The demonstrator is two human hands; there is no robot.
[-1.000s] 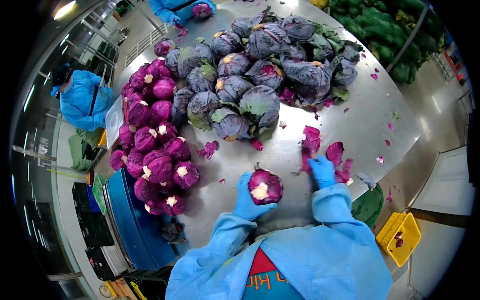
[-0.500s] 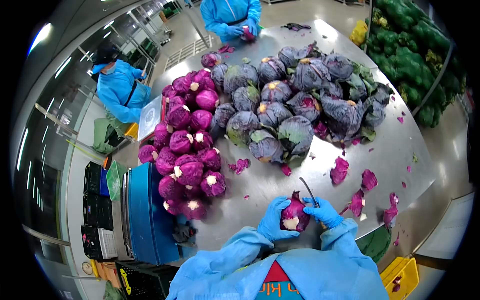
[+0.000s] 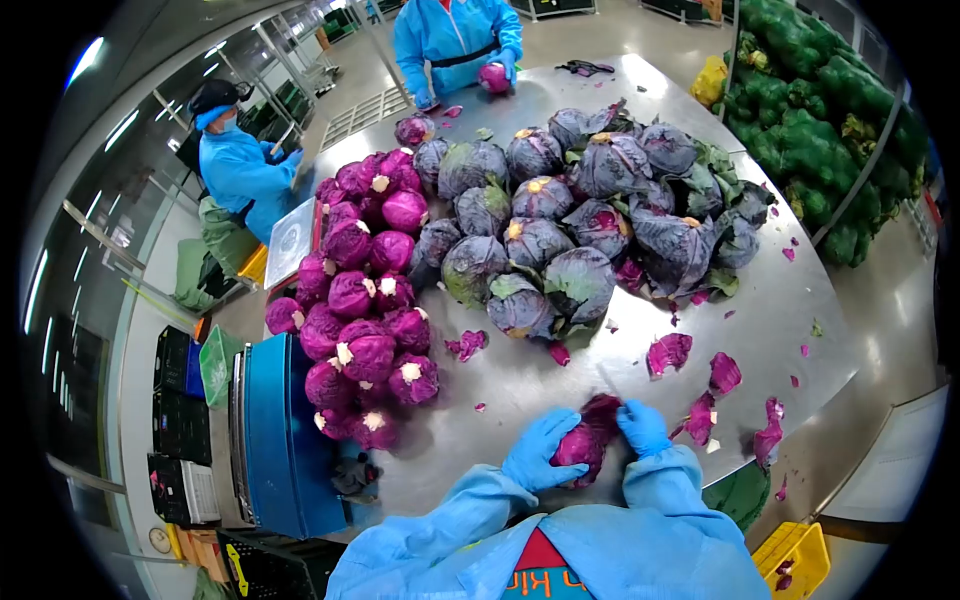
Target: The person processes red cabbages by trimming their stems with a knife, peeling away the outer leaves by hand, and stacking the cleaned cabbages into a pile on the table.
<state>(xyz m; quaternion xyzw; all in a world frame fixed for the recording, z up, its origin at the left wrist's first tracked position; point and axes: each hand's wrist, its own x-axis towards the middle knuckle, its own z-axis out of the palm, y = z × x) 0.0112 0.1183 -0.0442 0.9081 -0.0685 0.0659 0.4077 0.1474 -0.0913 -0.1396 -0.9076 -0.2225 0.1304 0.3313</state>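
My left hand [image 3: 540, 452], in a blue glove, is wrapped round a purple cabbage [image 3: 578, 458] near the table's front edge. At the cabbage's upper right a dark outer leaf [image 3: 602, 412] stands away from the head. Close against that leaf is my gloved right hand [image 3: 644, 428], its fingers closed. A thin, blurred knife blade [image 3: 608, 381] shows above it; the handle is hidden in the hand. Trimmed purple cabbages [image 3: 350, 295] with pale cut stems are piled on the left. Untrimmed, dull bluish cabbages [image 3: 540, 240] lie in the middle of the table.
Loose purple leaves [image 3: 668, 353] lie on the steel table [image 3: 490, 420] to the right. A scale [image 3: 292, 243] and a blue bin [image 3: 290, 430] stand left. Two co-workers in blue are beyond; one holds a cabbage [image 3: 493, 78]. A yellow crate [image 3: 795, 555] sits lower right.
The cabbage has turned in my left hand, so its pale cut stem no longer shows. A leaf now stands out from it by my right hand. The far co-worker's hands have moved apart.
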